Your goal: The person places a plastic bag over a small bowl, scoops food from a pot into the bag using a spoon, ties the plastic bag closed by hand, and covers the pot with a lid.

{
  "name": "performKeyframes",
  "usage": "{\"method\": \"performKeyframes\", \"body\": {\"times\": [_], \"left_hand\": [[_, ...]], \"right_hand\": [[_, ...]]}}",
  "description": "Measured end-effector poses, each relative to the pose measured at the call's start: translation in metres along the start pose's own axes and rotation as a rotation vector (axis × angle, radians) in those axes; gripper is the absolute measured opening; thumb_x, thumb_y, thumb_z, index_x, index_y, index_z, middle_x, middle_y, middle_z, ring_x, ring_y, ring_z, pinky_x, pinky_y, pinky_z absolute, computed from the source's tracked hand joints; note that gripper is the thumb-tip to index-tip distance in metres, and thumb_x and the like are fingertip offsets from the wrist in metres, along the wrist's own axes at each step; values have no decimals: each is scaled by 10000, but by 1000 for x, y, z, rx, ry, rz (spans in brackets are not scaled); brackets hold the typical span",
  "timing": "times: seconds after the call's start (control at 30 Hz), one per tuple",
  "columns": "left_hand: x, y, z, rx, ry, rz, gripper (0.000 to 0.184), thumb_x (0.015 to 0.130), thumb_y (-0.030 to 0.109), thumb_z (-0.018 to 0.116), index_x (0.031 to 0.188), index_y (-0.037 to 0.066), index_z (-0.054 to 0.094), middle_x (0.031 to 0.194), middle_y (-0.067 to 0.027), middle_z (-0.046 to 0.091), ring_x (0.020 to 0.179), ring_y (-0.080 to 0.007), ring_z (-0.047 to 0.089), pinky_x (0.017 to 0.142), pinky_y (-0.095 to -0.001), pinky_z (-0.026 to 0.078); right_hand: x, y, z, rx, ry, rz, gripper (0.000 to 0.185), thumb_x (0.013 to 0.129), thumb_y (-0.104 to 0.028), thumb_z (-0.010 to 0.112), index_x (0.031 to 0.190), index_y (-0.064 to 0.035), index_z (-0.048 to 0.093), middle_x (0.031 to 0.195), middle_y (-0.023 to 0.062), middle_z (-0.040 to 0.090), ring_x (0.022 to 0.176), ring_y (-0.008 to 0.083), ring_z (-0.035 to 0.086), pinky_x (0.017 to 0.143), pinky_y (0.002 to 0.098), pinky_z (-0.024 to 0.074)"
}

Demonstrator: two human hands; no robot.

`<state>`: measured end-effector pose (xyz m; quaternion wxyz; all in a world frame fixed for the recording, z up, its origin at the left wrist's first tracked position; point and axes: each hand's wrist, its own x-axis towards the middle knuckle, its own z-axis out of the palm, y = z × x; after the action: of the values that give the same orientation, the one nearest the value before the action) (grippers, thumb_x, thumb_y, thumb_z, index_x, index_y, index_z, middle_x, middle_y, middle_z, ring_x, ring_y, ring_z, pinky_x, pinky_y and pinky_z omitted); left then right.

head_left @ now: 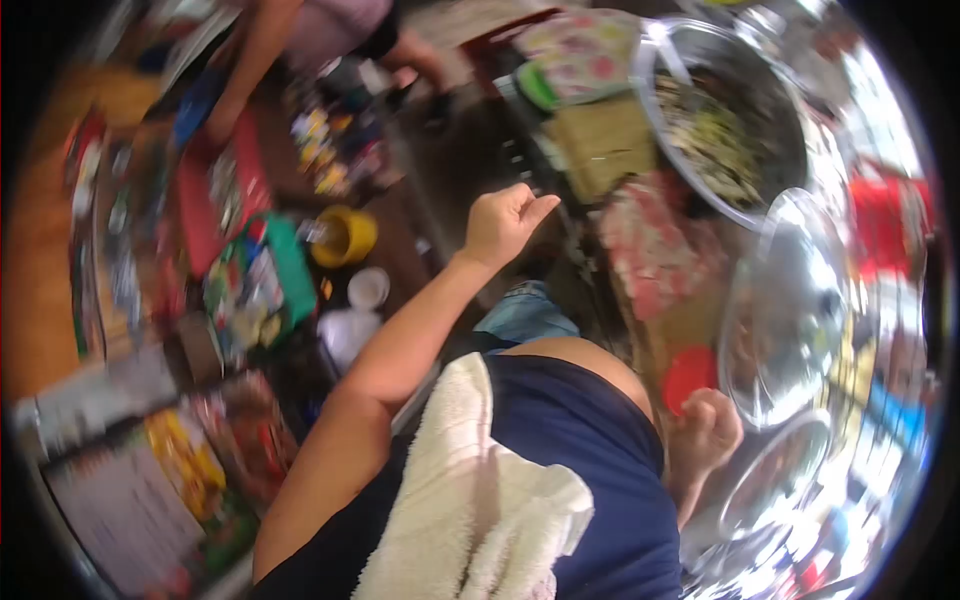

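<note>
My left hand [508, 228] is raised over the floor gap in front of me. Its fingers are curled, the thumb sticks out, and I see nothing in it. Down at my right side, my right hand [706, 432] is closed in a loose fist with nothing visible in it. Close beside that fist lies a round red thing [688, 376], perhaps a plate or lid. A large glass lid [785, 315] leans to its right. Farther forward stands a big metal pot [648, 95] with chopped greenish food [725, 150] inside. A white towel [450, 480] hangs over my dark shirt.
Red-and-white patterned cloth [650, 235] and a tan board or cloth [602, 145] lie on the right-hand counter. To the left are a yellow container [345, 237], a green basket [290, 265] and a red tray [255, 180]. Another person's arm [250, 65] reaches in at upper left.
</note>
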<state>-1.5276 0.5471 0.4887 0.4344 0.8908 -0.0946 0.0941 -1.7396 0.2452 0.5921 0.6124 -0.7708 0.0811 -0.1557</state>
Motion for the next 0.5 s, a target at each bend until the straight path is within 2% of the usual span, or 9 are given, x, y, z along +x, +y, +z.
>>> {"method": "performKeyframes", "body": {"times": [0.03,0.1,0.13,0.17,0.23,0.27,0.3,0.4,0.5], "left_hand": [[-28,-26,-4,117,70,-114,376,907,284,754,679,36,588,574,-119,563,476,-230,535,491,-342,427],[-85,-63,-10,259,228,-285,352,900,236,723,670,35,547,570,-135,557,493,-317,546,504,-413,442],[-111,-78,-9,314,295,-361,342,896,211,707,666,35,526,568,-143,555,501,-361,552,510,-448,450],[-135,-87,-6,349,328,-452,276,877,169,693,700,34,530,613,-151,576,558,-374,577,551,-467,465],[-183,-115,-7,403,399,-617,154,840,84,664,768,33,538,704,-168,619,673,-401,625,632,-505,493],[-202,-124,-13,428,393,-643,154,810,26,632,945,35,561,936,-201,629,932,-407,627,815,-508,506],[-223,-136,-17,438,371,-650,281,802,-7,611,1075,27,551,1096,-221,574,1096,-415,562,937,-490,471],[-258,-141,-46,680,444,-965,398,800,87,637,1176,-28,571,1216,-278,570,1209,-441,526,1065,-504,411],[-311,-185,-62,746,586,-1490,978,818,420,782,1543,9,269,1598,-290,251,1525,-410,170,1181,-557,274]], "right_hand": [[8,11,0,73,-92,-61,378,972,-211,694,709,-22,500,614,41,520,527,146,485,555,309,436],[16,2,16,8,-131,82,439,1008,-256,637,670,-32,469,581,26,464,556,161,485,609,327,447],[17,4,21,127,-151,137,219,978,-128,665,818,-8,574,700,45,558,686,151,561,710,302,483],[22,1,22,109,-222,181,127,952,-71,674,938,-7,565,808,59,577,763,150,576,759,292,487],[26,-2,38,64,-349,244,314,901,41,690,1176,-5,546,1025,87,614,916,147,607,857,272,495],[29,-5,44,37,-405,275,461,875,98,698,1295,-4,537,1133,101,632,993,146,622,906,261,499],[31,-9,51,1,-467,282,359,894,79,685,1226,1,575,1100,100,643,992,149,626,912,263,497],[40,-21,60,-54,-648,278,249,916,80,644,1154,17,601,1092,100,646,960,148,625,873,263,495],[45,-21,61,-38,-662,246,201,926,87,620,1120,37,606,1066,114,653,934,148,623,833,263,493]]}}
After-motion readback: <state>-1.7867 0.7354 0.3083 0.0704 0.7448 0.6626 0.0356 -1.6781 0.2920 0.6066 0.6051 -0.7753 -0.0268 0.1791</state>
